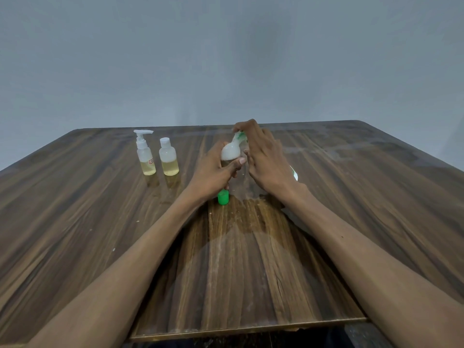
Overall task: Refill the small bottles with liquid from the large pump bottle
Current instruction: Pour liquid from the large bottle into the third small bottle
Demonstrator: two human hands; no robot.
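1. The grey wall (226,59) rises behind the wooden worktop (251,272), which looks glossy, likely slick.
2. The large pump bottle (294,174) is mostly hidden behind the right hand (263,159), whose fingers curl over its pump head.
3. The left hand (216,172) clasps a small bottle (230,151): light, smooth plastic, best held round the body.
4. Two more small bottles (168,156) stand left, part-filled.
5. A green cap (223,197) sits below.

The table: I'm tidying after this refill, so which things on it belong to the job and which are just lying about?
In the job:
- large pump bottle, under the right hand
- small bottle gripped by the left hand
- green cap
- small pump bottle
- small capped bottle

Lying about:
- nothing that I can make out on the table
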